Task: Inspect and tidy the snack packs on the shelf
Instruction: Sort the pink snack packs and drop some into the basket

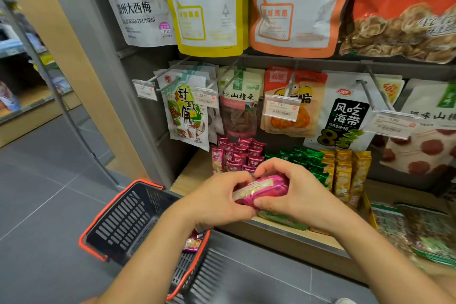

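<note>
From the head camera, both hands meet just above the front edge of the wooden shelf (pixel 195 177), holding one pink snack pack (pixel 261 190) between them. The left hand (pixel 217 201) wraps its curled fingers round the pack's left end, and the right hand (pixel 302 195) closes on the right end, its fingers arched over the top and its thumb pressed against the near side. The pack lies roughly level, its long side across the view, with a pale printed strip facing up. Behind the hands, toward the back of the shelf, stands a cluster of matching pink packs (pixel 238 153) near the left end. A row of green packs (pixel 306 158) sits just beside them to the right, and gold packs (pixel 345 170) stand upright beyond those. A flat green pack (pixel 281 219) lies at the shelf's front edge, directly under the right hand. Above the shelf, bags hang on pegs with price tags: a tamarind bag (pixel 187 111), a hawthorn-strip bag (pixel 238 103), an orange bag (pixel 291 111) and a seaweed bag (pixel 345 118). On the grey tiled floor (pixel 49 205), below the shelf's left corner, sits a black shopping basket (pixel 128 217) with an orange rim, and a small pink wrapper (pixel 193 242) shows inside it beneath the left forearm.
</note>
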A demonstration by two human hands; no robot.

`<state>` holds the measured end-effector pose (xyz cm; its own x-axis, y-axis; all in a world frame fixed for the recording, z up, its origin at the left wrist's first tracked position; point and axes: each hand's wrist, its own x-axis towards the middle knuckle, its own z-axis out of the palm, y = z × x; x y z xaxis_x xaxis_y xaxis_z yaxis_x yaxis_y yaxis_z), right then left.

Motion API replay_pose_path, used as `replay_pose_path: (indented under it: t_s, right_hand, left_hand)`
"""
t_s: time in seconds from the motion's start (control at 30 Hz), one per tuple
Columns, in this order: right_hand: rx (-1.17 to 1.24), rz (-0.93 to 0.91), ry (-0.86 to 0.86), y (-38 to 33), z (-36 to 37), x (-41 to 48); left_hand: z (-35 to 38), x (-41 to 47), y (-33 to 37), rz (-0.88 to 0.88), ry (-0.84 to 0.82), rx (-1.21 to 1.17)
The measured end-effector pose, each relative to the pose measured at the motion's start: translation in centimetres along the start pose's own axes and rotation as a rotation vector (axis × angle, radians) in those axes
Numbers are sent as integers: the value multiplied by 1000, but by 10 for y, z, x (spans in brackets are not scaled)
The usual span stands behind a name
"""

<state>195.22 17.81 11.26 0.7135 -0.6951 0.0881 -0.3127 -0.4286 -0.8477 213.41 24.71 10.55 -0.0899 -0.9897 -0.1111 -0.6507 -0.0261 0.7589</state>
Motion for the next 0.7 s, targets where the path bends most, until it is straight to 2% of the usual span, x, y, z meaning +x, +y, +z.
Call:
replay_pose_path:
  t_s: [0.1, 0.17, 0.27, 0.3, 0.37, 0.47, 0.7]
  right_hand:
    - [34, -1, 34, 2, -2, 0]
    - [141, 5, 61, 4, -5, 0]
    - [402, 118, -98, 7, -2, 2]
    - [417, 156, -180, 7, 3, 1]
    - [290, 146, -303, 8, 14, -2]
    - [48, 116, -314, 5, 19, -3]
    - [-61, 167, -460, 8, 8, -4]
  left_hand:
    - [2, -1, 2, 40, 44, -89]
    - [-2, -2, 2, 62, 93, -183]
    - [-5, 0, 1, 120, 212, -338]
    - [-5, 1, 1, 133, 249, -425]
    - [-2, 3, 2, 146, 292, -589]
    - [3, 4, 2, 131, 333, -681]
    - [-15, -1, 4, 181, 504, -923]
